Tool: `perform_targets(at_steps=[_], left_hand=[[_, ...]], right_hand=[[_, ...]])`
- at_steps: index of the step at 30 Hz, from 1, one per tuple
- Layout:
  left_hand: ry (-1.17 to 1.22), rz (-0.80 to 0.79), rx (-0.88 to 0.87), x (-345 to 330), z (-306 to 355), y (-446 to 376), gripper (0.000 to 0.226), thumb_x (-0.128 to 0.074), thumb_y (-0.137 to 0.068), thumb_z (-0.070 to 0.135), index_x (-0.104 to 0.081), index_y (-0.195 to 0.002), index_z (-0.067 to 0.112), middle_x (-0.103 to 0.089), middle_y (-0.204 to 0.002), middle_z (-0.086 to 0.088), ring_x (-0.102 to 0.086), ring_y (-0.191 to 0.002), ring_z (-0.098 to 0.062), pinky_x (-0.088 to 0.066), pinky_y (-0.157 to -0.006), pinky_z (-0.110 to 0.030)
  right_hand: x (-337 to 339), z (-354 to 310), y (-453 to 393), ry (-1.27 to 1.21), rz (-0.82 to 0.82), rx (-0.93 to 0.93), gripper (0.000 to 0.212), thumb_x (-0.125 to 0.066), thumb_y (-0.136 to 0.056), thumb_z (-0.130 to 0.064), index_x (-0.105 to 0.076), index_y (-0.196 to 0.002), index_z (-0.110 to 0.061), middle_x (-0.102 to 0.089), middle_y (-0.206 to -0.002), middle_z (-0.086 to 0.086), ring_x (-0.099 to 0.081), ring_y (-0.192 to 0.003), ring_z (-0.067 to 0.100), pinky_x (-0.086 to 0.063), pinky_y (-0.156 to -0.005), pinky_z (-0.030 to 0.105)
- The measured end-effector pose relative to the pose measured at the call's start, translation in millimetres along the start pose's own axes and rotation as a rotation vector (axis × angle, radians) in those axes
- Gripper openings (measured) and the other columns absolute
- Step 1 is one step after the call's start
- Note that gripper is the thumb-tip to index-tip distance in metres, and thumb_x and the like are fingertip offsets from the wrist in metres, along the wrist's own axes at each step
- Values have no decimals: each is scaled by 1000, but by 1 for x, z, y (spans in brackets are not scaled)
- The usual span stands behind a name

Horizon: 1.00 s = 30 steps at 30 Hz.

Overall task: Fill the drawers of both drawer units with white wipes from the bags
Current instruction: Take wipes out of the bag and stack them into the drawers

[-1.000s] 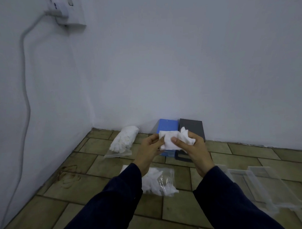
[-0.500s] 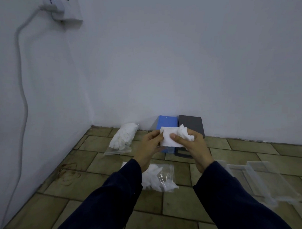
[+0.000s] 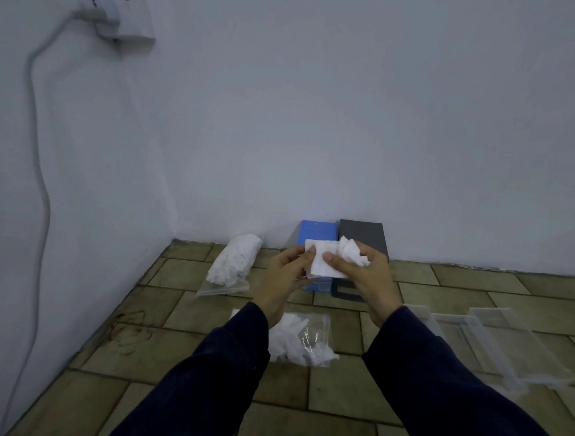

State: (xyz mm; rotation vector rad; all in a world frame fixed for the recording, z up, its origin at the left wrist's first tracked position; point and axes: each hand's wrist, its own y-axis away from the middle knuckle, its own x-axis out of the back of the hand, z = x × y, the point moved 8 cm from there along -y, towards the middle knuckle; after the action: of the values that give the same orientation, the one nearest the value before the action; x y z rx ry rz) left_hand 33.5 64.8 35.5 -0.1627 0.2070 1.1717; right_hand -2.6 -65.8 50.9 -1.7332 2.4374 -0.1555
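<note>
Wipe: one flat white wipe (image 3: 322,263), plus a crumpled white bunch (image 3: 352,254) at its right end, held up in front of the drawer units; long axis runs left to right.
Left hand (image 3: 282,281): fingers pinch the wipe's left edge.
Right hand (image 3: 370,279): thumb pins the flat wipe; fingers curl round the bunch.
Drawer units: two, blue (image 3: 318,233) and dark grey (image 3: 363,235), side by side against the wall.
Bags: two; one (image 3: 234,265) near the corner, one (image 3: 303,340) below the wrists.
Clear drawers (image 3: 503,342): lying on the floor to the right; count unclear.

Bare room corner, tiled floor (image 3: 337,428), wall socket (image 3: 124,13)
</note>
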Motion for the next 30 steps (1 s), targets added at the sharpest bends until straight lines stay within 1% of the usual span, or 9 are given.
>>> perform_targets(at_steps=[5, 9, 12, 14, 18, 21, 24, 27, 30], left_hand=[[6, 2, 22, 1, 0, 0, 17, -52, -94, 27, -67, -97, 18, -69, -100, -4, -66, -91, -14, -55, -72, -23], [1, 3, 37, 1, 0, 0, 26, -52, -93, 36, -66, -104, 17, -70, -106, -5, -67, -96, -15, -54, -71, -22], [-37, -21, 2, -1, 3, 1, 18, -59, -89, 28, -66, -101, 17, -71, -99, -1, -67, -92, -12, -54, -74, -21], [-44, -33, -21, -1, 5, 1, 15, -62, -88, 21, -65, -101, 17, -72, -97, 2, -68, -89, -10, -55, -74, -21], [-36, -38, -29, -1, 4, 1, 12, -61, -89, 19, -66, -99, 18, -72, -94, 4, -68, -87, -8, -54, -71, -19], [-22, -32, -19, 0, 3, -1, 13, -58, -91, 19, -66, -100, 15, -70, -101, -3, -67, -92, -12, -54, -73, -21], [-16, -16, -8, 3, 0, -2, 16, -57, -91, 19, -65, -105, 14, -67, -110, -8, -65, -99, -17, -55, -74, -22], [-30, -21, -13, 2, 0, -3, 16, -57, -91, 18, -63, -106, 16, -67, -109, -5, -64, -100, -17, -54, -73, -20], [-24, -24, -8, 1, 0, -3, 13, -58, -90, 16, -63, -102, 19, -68, -105, -2, -65, -97, -15, -55, -73, -21]], right_hand=[[-1, 2, -2, 11, 1, 10, 24, -76, -75, -11, -63, -93, -4, -66, -91, 10, -63, -85, 20, -51, -63, 22], [-2, 0, -3, 29, -10, 39, 17, -77, -73, -12, -62, -82, -9, -63, -81, 5, -60, -78, 17, -48, -61, 21], [-1, 0, -3, 39, -10, 53, 19, -77, -73, -16, -64, -83, -7, -65, -83, 9, -63, -81, 21, -50, -64, 27], [-1, 0, -4, 55, 3, 57, 17, -77, -74, -16, -63, -82, -11, -64, -82, 7, -62, -81, 21, -49, -64, 27], [-2, -2, -4, 51, -27, 60, 21, -73, -77, -12, -57, -90, -7, -61, -88, 10, -60, -83, 19, -51, -61, 21], [-2, -3, -3, 43, -49, 58, 22, -71, -79, -12, -57, -94, -5, -61, -93, 13, -60, -85, 19, -51, -62, 18], [0, -4, -2, 65, -41, 74, 14, -70, -80, -12, -60, -88, -9, -63, -89, 11, -60, -83, 18, -51, -64, 21], [2, -7, -1, 58, -27, 90, 9, -70, -80, -15, -62, -85, -14, -65, -85, 6, -62, -80, 16, -52, -61, 18], [3, -6, 0, 29, -9, 83, 9, -70, -79, -15, -61, -83, -14, -66, -84, 5, -63, -79, 16, -53, -63, 22]])
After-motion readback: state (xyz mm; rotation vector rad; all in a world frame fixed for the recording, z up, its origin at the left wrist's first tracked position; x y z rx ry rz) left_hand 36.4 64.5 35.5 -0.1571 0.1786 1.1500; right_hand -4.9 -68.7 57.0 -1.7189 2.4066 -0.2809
